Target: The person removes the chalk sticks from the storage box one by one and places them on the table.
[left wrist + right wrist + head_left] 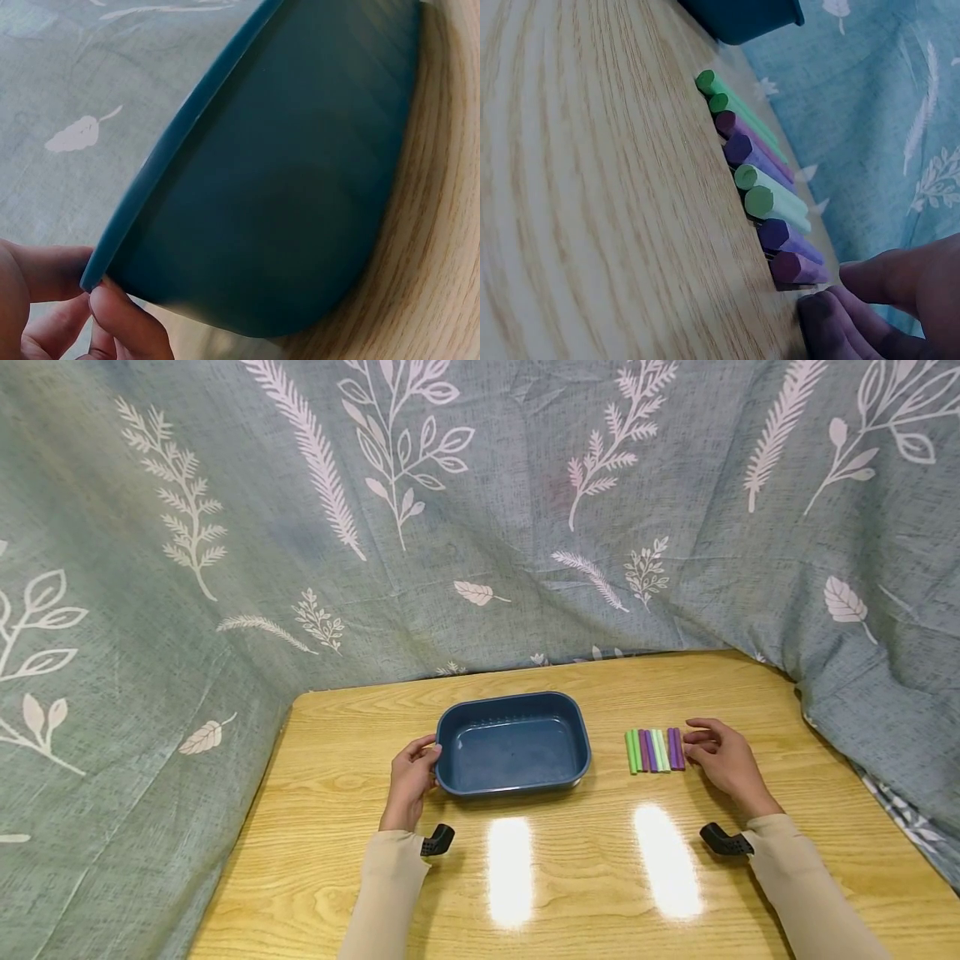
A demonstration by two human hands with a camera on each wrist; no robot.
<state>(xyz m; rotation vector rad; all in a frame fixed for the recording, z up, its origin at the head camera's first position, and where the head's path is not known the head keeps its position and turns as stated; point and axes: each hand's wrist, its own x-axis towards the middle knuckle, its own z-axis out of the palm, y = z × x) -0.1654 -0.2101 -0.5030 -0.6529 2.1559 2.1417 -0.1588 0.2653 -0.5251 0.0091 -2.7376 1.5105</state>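
A dark blue plastic basin (513, 752) sits on the wooden table. At its left end my left hand (411, 777) pinches the rim; the left wrist view shows the thumb (131, 319) and a finger on either side of the basin's edge (142, 191). To the basin's right lies a row of several chalk-like sticks (654, 751) in green, pale green and purple, side by side. Just off the row's right end is my right hand (727, 764), fingers loosely bent. In the right wrist view its fingertips (847, 274) are close to the last purple stick (799, 268), with nothing seen between them.
A grey-green curtain (480, 527) with white leaf prints hangs behind and beside the table (577, 877). Each wrist carries a black camera mount, one on the left (438, 841) and one on the right (723, 841).
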